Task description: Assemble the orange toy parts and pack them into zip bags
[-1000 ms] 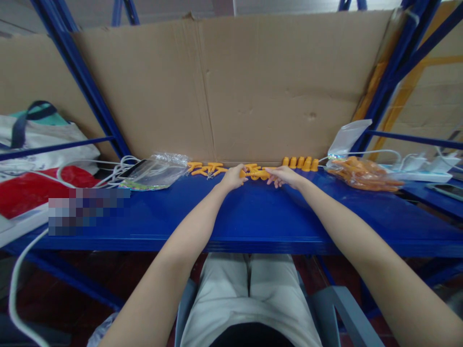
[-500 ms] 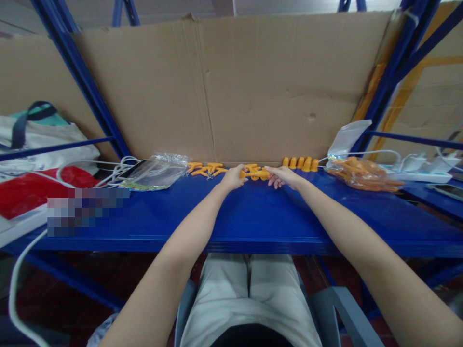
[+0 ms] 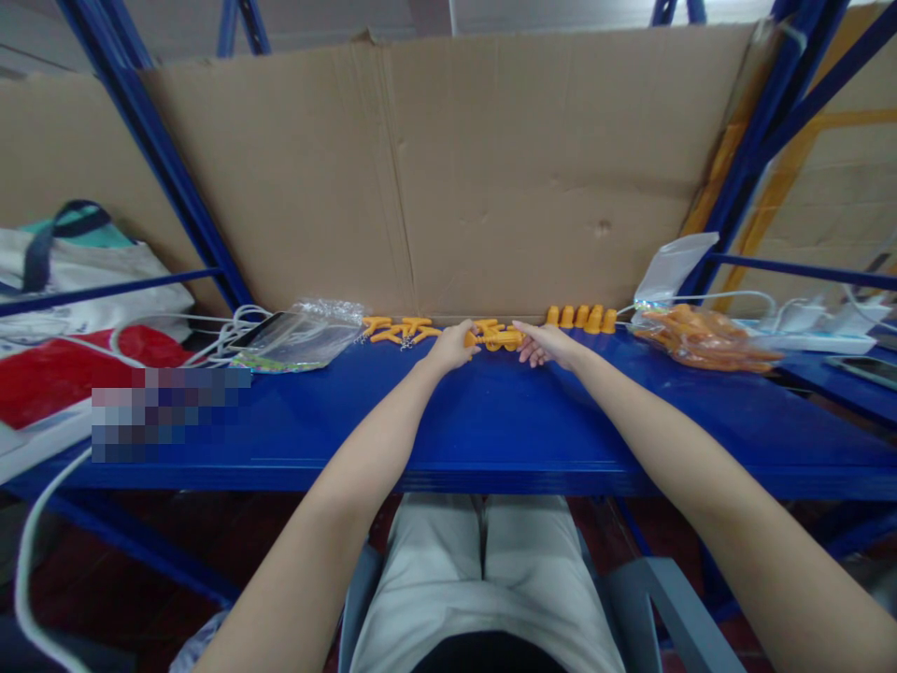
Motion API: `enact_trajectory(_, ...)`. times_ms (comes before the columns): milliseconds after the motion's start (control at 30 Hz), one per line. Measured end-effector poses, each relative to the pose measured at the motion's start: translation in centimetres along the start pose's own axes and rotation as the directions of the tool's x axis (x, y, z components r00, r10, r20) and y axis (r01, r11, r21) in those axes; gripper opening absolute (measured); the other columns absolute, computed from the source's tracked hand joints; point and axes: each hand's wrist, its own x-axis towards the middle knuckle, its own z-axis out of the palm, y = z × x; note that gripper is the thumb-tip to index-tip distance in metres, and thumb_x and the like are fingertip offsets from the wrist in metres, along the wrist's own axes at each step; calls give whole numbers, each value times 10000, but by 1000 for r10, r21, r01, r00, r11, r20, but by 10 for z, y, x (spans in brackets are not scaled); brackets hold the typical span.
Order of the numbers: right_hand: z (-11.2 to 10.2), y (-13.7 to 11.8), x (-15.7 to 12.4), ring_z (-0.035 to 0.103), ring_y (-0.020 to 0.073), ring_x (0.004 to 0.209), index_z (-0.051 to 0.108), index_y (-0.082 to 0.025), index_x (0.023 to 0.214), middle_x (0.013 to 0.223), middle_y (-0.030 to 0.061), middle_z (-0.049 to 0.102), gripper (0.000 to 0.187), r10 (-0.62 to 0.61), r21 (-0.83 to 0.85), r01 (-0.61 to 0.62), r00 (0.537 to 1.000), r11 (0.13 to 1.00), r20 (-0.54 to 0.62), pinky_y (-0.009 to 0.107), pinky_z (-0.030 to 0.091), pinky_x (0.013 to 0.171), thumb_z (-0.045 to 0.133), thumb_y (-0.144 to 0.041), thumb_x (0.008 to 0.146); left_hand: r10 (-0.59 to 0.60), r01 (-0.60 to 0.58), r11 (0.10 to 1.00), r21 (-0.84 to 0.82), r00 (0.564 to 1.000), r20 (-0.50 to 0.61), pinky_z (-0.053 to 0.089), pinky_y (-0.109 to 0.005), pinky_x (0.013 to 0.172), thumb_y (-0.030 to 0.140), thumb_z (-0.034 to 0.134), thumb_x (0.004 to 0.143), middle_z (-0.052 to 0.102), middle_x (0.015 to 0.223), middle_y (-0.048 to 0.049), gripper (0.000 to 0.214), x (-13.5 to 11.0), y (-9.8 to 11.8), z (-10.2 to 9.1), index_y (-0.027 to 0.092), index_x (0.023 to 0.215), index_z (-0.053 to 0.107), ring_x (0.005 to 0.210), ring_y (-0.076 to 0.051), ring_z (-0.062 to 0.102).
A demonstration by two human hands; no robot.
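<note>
At the back of the blue table (image 3: 511,421), my left hand (image 3: 454,346) is closed on one end of a yellow plastic piece (image 3: 500,340). My right hand (image 3: 551,345) pinches its other end between thumb and index finger, the remaining fingers curled below. Further yellow parts lie just behind this piece, so its outline is hard to separate from them. Left of my left hand are several yellow T-shaped pieces with small metal chains (image 3: 401,331). Several yellow cup-shaped pieces (image 3: 580,318) stand in a row beyond my right hand.
A clear bag of orange-yellow parts (image 3: 704,338) lies at the right, near a white power strip (image 3: 817,340) and a phone (image 3: 869,370). To the left are a clear plastic bag (image 3: 301,338), white cables (image 3: 217,341) and a red item (image 3: 84,369). A cardboard panel (image 3: 491,178) stands behind.
Both hands stay in nearly the same place on the yellow plastic piece. The whole view has shifted very slightly.
</note>
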Motion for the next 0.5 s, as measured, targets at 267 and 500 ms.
enact_trajectory(267,3,-7,3,672,120,607,554,-162,874,688,57,695,232,-92,334,137,985,932,-147,197,529,570,579,-388,919,211,-217,960,-176,976,-51,460,-377,1019,98,650,760,434,1431,-151,688,5,-10,10,200,1389,392,1282,-237,491)
enact_trajectory(500,-5,3,23,703,154,847,465,-222,958,943,71,707,276,-274,238,379,884,894,-379,240,570,706,639,-414,861,318,-316,943,-102,948,5,278,-453,1165,171,629,789,397,1483,-170,659,8,-13,20,169,1405,396,1413,-263,335)
